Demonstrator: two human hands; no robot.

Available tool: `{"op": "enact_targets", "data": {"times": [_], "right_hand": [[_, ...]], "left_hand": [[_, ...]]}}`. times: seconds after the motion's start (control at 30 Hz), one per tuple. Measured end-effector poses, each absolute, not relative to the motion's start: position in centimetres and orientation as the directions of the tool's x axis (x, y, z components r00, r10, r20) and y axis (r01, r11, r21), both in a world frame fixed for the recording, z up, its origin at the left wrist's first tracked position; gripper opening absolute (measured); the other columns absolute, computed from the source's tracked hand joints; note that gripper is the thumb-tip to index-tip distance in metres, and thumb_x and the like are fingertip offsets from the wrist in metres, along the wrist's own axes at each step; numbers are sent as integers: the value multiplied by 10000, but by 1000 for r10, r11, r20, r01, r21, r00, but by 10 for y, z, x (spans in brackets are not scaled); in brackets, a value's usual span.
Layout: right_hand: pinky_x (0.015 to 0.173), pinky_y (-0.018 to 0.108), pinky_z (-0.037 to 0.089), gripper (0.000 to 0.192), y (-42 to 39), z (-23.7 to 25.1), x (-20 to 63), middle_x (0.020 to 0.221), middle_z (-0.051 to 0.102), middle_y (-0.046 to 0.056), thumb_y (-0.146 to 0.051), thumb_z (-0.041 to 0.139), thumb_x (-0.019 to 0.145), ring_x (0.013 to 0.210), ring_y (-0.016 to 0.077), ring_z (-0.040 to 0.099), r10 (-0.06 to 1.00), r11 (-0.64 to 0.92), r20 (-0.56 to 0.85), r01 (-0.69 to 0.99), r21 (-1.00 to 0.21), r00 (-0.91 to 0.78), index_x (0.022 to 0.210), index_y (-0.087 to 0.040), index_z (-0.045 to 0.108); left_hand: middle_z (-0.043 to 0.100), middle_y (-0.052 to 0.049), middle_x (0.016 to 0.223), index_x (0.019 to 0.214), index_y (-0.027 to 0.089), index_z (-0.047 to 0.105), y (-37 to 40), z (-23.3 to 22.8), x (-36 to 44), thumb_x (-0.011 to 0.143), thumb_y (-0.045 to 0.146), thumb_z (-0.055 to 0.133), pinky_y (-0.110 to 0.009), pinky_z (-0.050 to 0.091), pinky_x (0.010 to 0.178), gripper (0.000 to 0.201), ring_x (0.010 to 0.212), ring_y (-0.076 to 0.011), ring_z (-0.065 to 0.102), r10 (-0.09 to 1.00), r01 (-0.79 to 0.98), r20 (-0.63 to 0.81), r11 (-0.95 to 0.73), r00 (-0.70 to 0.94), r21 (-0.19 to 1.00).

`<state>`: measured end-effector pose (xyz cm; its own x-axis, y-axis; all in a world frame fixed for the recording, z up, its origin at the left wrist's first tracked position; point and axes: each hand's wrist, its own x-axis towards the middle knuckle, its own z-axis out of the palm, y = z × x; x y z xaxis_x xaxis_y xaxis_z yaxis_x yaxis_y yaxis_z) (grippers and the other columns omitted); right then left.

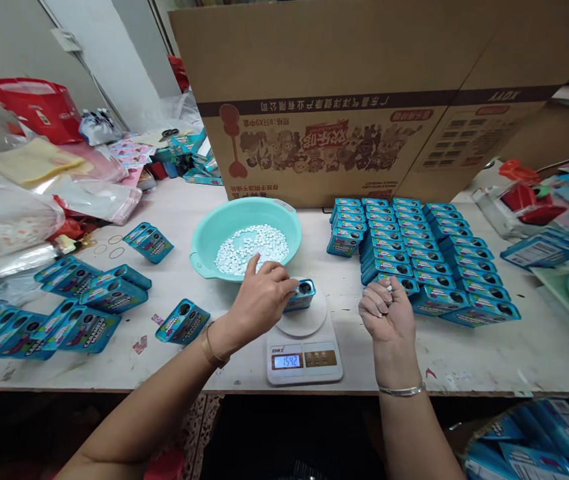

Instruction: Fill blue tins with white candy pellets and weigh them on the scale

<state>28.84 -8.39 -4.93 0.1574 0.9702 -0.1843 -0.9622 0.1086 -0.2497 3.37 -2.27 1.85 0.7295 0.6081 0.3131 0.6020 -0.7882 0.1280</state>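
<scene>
A small blue carton (298,297) with a round dark opening in its top stands on the white plate of a digital scale (304,363); the display looks like 154.2. My left hand (264,293) reaches over from the left, its fingertips closed at the carton's left side. The thumb is hidden. My right hand (388,310) is held as a fist right of the scale, with small white candies just showing between its fingers. Behind my left hand, a turquoise basin (204,233) contains many white pellet candies (264,243).
Rows of upright blue cartons (414,260) fill the right side. More cartons (84,320) stand at the left, with one carton (183,321) nearer the scale. A large cardboard box (324,67) walls off the back. Plastic bags (9,207) crowd the left edge.
</scene>
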Motion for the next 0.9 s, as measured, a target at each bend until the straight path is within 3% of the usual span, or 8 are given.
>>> {"op": "enact_targets", "data": {"times": [0.13, 0.23, 0.37, 0.43, 0.5, 0.63, 0.77, 0.9], "right_hand": [[321, 186, 260, 227, -86, -48, 290, 489, 343, -120, -222, 598, 881, 333, 55, 322, 962, 115, -218, -966, -234, 167, 731, -220, 428], [324, 183, 263, 230, -88, -49, 293, 488, 338, -123, -217, 616, 866, 336, 54, 322, 964, 109, -212, -966, -233, 159, 735, -222, 427], [320, 185, 250, 227, -90, -51, 301, 488, 331, -127, -208, 634, 845, 341, 57, 313, 972, 103, -185, -968, -231, 147, 753, -229, 428], [317, 187, 243, 230, -90, -51, 302, 489, 325, -126, -206, 628, 847, 341, 58, 311, 970, 110, -187, -968, -226, 154, 750, -230, 421], [314, 189, 237, 231, -90, -50, 301, 487, 317, -127, -200, 622, 849, 338, 58, 307, 965, 119, -204, -968, -219, 165, 747, -229, 417], [307, 186, 226, 227, -90, -48, 295, 482, 312, -131, -200, 613, 855, 328, 55, 297, 955, 130, -235, -969, -210, 179, 748, -227, 415], [313, 185, 245, 228, -93, -46, 297, 485, 313, -130, -200, 608, 860, 330, 56, 312, 951, 153, -229, -961, -229, 206, 753, -229, 409], [314, 191, 257, 242, -97, -45, 301, 491, 324, -129, -200, 612, 858, 330, 58, 314, 947, 170, -230, -956, -240, 226, 752, -232, 397]], "left_hand": [[671, -32, 792, 868, 206, 719, -19, 12, 45, 907, 106, 495, -661, 201, 1104, 249, 949, -228, 586, 558, 570, 266, -821, 786, 41], [668, -27, 781, 846, 208, 708, -12, 19, 41, 924, 137, 478, -617, 232, 1111, 253, 917, -212, 590, 558, 577, 309, -816, 770, 35], [692, -75, 927, 892, 208, 708, 9, 47, 16, 906, 311, 563, -573, 358, 1019, 178, 952, -264, 594, 759, 823, 446, -563, 474, 82], [691, -93, 933, 867, 198, 708, 16, 56, 4, 876, 372, 604, -599, 357, 1000, 203, 971, -298, 591, 825, 893, 430, -441, 366, 86], [691, -77, 930, 833, 202, 704, 14, 57, 1, 884, 333, 584, -618, 319, 1033, 184, 982, -289, 593, 833, 873, 358, -480, 423, 87], [687, -46, 940, 832, 211, 696, -5, 46, 12, 913, 212, 503, -632, 230, 1104, 209, 995, -241, 594, 726, 732, 293, -672, 622, 111], [681, -43, 940, 882, 211, 693, -15, 43, 20, 939, 236, 498, -640, 217, 1112, 204, 988, -233, 592, 686, 689, 340, -712, 643, 133], [663, -47, 928, 958, 219, 705, -13, 46, 17, 944, 228, 499, -670, 213, 1092, 206, 980, -235, 585, 652, 639, 286, -754, 702, 149]]}}
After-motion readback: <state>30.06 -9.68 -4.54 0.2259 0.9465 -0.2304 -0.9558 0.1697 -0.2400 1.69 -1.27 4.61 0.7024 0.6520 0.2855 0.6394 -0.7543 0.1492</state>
